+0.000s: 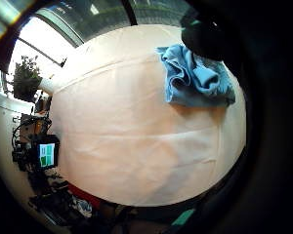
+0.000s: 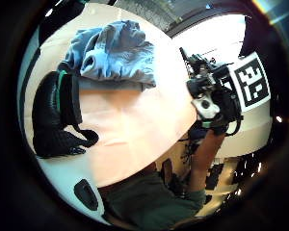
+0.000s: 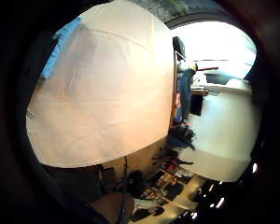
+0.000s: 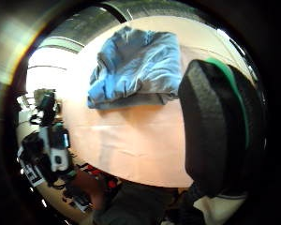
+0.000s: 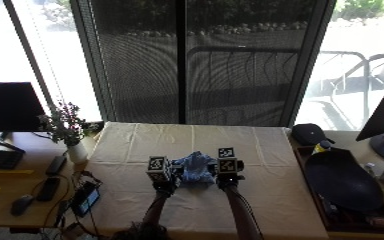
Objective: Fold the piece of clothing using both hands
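Two hands: left hand (image 5: 160, 181) and right hand (image 5: 226, 176) flank the garment, one at each side
Garment: blue piece of clothing (image 5: 195, 169), crumpled in a heap on the cloth-covered surface (image 5: 272, 150), between the hands
Left grip: cannot tell
Right grip: cannot tell
Step, as I judge it: taking hold and spreading the heap out
Doing it well: find two matching edges or corners, pull them apart until the fabric lies flat, then fold evenly
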